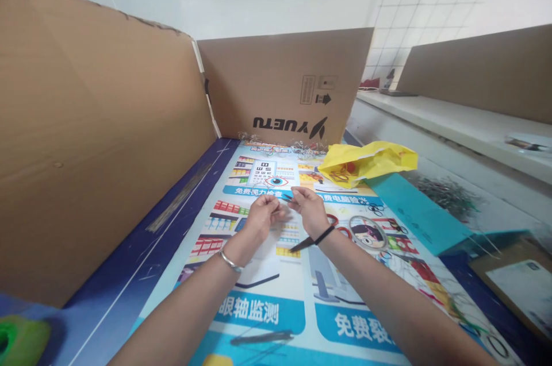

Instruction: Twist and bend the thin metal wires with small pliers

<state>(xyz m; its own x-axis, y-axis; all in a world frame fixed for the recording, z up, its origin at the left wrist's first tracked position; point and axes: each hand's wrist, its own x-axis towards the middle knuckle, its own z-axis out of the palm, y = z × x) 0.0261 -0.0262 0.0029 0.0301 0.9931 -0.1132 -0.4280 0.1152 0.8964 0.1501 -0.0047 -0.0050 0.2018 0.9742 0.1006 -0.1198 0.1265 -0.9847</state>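
— Yellow bag (379,159) at the back, mouth open toward the hands, red and dark bits inside, too small to name.
— And up front, left hand (262,214) meets right hand (308,209) above the poster (259,313), both sets of fingertips pinching a small dark piece (286,197) that lies crosswise between them.

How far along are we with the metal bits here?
Looks done: a heap of metal bits lies at the right. In hand: the left hand and right hand pinch one small piece together; the right also holds a dark tool. Left: unclear; the yellow bag holds items.
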